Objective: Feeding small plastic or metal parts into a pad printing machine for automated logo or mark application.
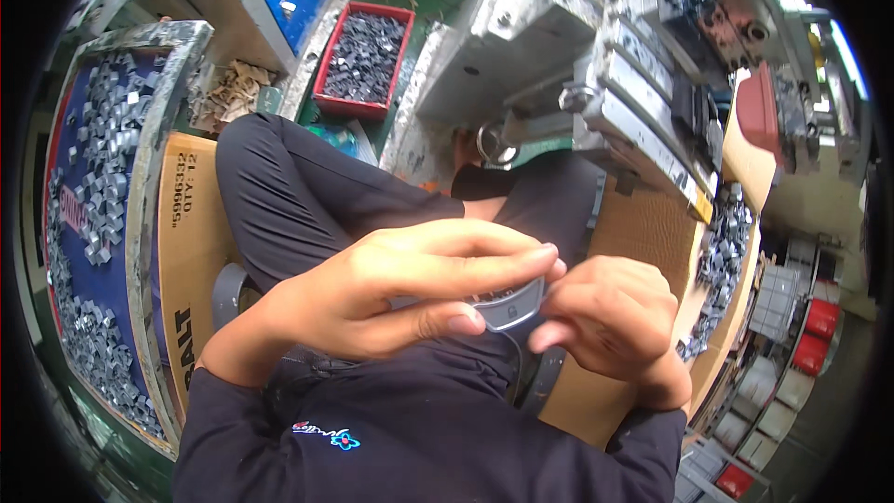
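While both hands meet at the middle of the frame over the dark trousers, the left hand curls its fingers and thumb closed around a small grey plastic device, and the right hand pinches its right edge with bent fingers. Room is tight: cardboard and a blue tray of small grey metal pieces fill the left, a scuffed metal machine crowds the upper right, and a red bin sits at upper centre.

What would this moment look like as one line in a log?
left hand: fingers gripping small grey device | right hand: pinching its other end | held over lap | tray of grey metal parts at left
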Available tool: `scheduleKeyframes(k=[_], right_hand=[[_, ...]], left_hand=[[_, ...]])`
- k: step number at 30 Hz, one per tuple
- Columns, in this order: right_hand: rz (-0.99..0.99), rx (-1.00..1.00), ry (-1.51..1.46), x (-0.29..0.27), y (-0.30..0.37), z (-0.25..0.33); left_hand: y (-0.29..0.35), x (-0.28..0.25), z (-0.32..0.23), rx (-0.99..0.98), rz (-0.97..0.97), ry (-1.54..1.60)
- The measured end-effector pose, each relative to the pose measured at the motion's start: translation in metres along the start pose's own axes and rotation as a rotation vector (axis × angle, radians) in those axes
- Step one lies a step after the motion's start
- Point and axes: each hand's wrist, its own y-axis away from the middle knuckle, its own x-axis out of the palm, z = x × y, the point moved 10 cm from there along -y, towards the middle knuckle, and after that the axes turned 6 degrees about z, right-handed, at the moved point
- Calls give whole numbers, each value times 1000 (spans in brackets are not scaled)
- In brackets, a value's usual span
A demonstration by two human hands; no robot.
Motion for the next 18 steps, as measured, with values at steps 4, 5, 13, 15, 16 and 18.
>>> scheduleKeyframes(k=[4, 5, 13, 15, 16, 18], right_hand=[[-21, -39, 61, 6, 1, 0], [-44, -60, 97, 6, 3, -1], [-11, -40, 112, 10, 8, -7], [42, -28, 108, 15, 9, -9], [36, -31, 108, 15, 9, -9], [31, -34, 106, 17, 8, -11]], left_hand=[[-6, 15, 13, -10, -13, 117], [-6, 15, 16, -24, -42, 148], [-6, 18, 33, -47, -66, 237], [-5, 18, 35, -45, -70, 245], [-5, 18, 35, -39, -70, 244], [-4, 19, 36, -34, -73, 244]])
